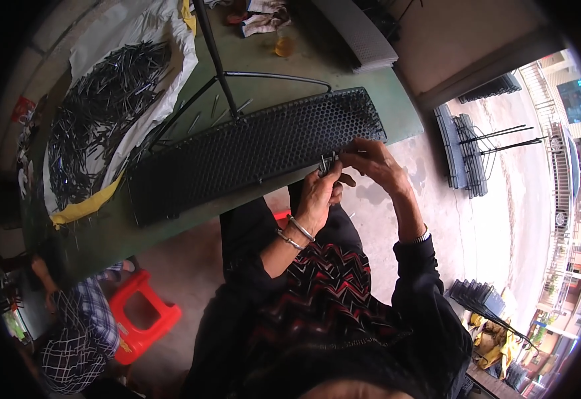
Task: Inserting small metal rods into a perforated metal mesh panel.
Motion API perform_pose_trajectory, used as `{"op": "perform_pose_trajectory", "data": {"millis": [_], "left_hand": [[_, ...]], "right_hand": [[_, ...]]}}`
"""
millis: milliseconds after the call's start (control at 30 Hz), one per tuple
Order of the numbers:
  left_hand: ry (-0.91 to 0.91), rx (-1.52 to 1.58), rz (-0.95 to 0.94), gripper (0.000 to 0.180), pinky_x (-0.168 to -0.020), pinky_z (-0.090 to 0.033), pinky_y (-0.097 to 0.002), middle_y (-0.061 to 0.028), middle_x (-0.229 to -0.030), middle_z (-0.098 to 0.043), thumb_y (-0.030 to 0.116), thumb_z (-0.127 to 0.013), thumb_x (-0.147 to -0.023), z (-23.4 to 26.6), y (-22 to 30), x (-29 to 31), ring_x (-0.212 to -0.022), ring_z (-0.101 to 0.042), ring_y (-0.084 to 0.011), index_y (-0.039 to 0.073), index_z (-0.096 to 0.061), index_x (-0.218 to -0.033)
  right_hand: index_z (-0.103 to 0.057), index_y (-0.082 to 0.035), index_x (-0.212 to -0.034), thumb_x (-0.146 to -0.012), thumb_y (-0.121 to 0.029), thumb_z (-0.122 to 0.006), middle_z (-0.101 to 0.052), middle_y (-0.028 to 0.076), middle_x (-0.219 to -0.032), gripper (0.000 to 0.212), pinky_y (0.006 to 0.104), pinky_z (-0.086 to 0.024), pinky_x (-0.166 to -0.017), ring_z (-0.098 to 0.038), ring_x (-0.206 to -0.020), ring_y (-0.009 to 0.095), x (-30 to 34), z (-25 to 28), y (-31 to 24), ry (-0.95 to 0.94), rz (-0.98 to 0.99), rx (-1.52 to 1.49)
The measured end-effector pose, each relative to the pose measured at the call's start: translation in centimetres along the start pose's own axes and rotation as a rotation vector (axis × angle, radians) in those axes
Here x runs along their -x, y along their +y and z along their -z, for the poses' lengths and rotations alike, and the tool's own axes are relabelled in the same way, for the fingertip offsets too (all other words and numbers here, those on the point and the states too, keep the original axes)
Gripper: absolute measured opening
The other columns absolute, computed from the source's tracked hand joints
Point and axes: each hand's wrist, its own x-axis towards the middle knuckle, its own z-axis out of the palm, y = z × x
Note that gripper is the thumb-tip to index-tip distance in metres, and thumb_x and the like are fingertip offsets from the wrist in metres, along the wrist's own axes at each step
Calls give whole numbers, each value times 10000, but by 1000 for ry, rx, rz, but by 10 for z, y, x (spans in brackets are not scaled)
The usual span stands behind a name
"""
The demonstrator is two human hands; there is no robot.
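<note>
Pinching a small metal pin (325, 161) at the near edge of the black perforated panel (250, 151), both hands meet: left hand (319, 193) grips it, right hand (370, 161) steadies. Panel lies flat on the green surface (170, 229) beside the pile of pins (97, 113).

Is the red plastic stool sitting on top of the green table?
No, the red stool stands on the concrete floor below the green table, beside a person in a checked shirt.
</note>
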Motion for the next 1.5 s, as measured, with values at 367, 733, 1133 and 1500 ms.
{"op": "perform_pose_trajectory", "data": {"millis": [367, 733, 1133, 1500], "left_hand": [[57, -13, 23, 217, -449, -263, -158, -122, -832, -663, 245, -552, -941, 1, 0, 1, -541, -360, -11, 38, -592, -992], [75, 15, 64, 175, -429, -250, -157, -78, -807, -669, 257, -542, -950, 3, -2, 2, -516, -366, -1, 89, -591, -958], [58, 64, 56, 212, -435, -254, -164, -90, -794, -674, 272, -540, -952, 10, -1, -2, -516, -345, -8, 69, -600, -973], [85, 69, 15, 208, -426, -266, -177, -90, -787, -681, 269, -587, -926, 3, 6, -11, -515, -369, -19, 68, -612, -880]], "right_hand": [[-540, -79, -911, -871, -239, -556, -638, 142, -774, 166, 458, -461, -621, -615, -738, 365, -70, 2, 27, 669, 130, 830], [-501, -73, -947, -876, -281, -534, -646, 177, -778, 222, 496, -456, -622, -618, -743, 392, -91, 4, 36, 626, 100, 903], [-505, -88, -922, -874, -217, -526, -634, 157, -750, 139, 474, -459, -609, -614, -707, 380, -85, 2, 18, 810, 266, 691], [-604, -94, -955, -888, -257, -566, -627, 166, -771, 181, 401, -471, -629, -630, -720, 318, -58, -3, 30, 787, 247, 662]]}}
